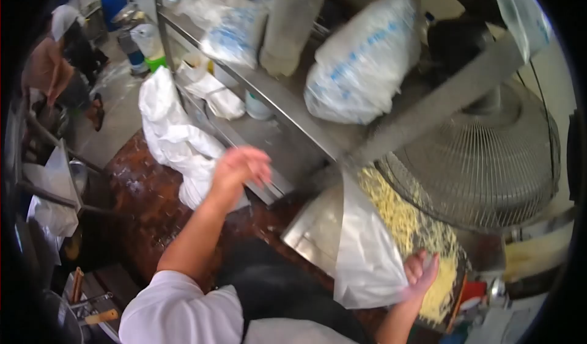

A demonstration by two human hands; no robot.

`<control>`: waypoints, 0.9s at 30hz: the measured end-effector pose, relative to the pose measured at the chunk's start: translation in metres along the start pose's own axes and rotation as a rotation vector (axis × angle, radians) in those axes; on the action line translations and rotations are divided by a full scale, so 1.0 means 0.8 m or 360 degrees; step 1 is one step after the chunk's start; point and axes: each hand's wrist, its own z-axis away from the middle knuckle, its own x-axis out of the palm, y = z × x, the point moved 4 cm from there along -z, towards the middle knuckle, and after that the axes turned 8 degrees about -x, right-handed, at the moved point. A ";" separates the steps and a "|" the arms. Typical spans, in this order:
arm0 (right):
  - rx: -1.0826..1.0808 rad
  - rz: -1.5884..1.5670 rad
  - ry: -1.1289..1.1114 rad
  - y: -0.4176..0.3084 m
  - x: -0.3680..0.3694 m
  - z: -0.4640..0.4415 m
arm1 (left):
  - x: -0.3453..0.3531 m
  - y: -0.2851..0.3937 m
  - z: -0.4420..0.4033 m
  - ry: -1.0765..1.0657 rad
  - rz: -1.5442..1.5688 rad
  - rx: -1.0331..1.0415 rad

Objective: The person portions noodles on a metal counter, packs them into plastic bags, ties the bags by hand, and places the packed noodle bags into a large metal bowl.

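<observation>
gripping a translucent plastic bag (pixel 370 246) by its lower right edge in the right hand (pixel 420 275), fingers curled in against the film — cannot tell the exact place of each fingertip. hanging as a long pale sheet, reaching up from that grip toward the corner of the metal shelf (pixel 296 115), in front of a shiny metal surface (pixel 315 225). just to the right of it, spread over a dark surface, yellow noodle-like strips (pixel 391 206), running down behind the right hand in this view.

holding the left hand (pixel 243 165) up and forward, well apart from the plastic bag, fingers loosely bent and slack, slightly blurred. near it, a crumpled white sack (pixel 165 118), draped downward beside the shelf unit — cannot tell of any contact.

up on the shelf, a bulging bag with blue print (pixel 367 57), a tall cloudy bag (pixel 292 29) and a smaller blue-printed bag (pixel 235 38), side by side. at the right, over part of the strips, a large wire-caged fan (pixel 483 167). wearing a white sleeve (pixel 177 310) and a dark apron (pixel 263 274), above a reddish-brown floor (pixel 137 179). far off at upper left, a bending co-worker (pixel 49 75) in a white head covering.
</observation>
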 end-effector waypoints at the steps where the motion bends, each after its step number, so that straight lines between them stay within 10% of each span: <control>1: 0.0009 -0.0063 0.0022 -0.003 0.006 -0.002 | 0.025 -0.043 0.016 -0.0355 0.0046 -0.0340; 4: 0.0066 -0.0091 0.0005 -0.004 0.016 -0.003 | 0.083 -0.104 0.047 -0.0764 -0.0070 -0.0850; 10: 0.0186 -0.0113 -0.0056 -0.001 -0.015 0.032 | 0.178 -0.130 0.035 -0.0972 0.0024 -0.0862; 13: 0.0216 -0.0080 -0.0060 -0.009 -0.054 0.063 | 0.253 -0.128 0.039 -0.1379 0.1230 -0.1262; 18: 0.0173 -0.0191 -0.0012 -0.053 -0.131 0.128 | 0.355 -0.140 0.076 -0.1407 0.0291 -0.0986; 27: -0.0366 -0.0448 0.0817 -0.174 -0.352 0.282 | 0.506 -0.257 0.173 -0.1040 0.0209 -0.1434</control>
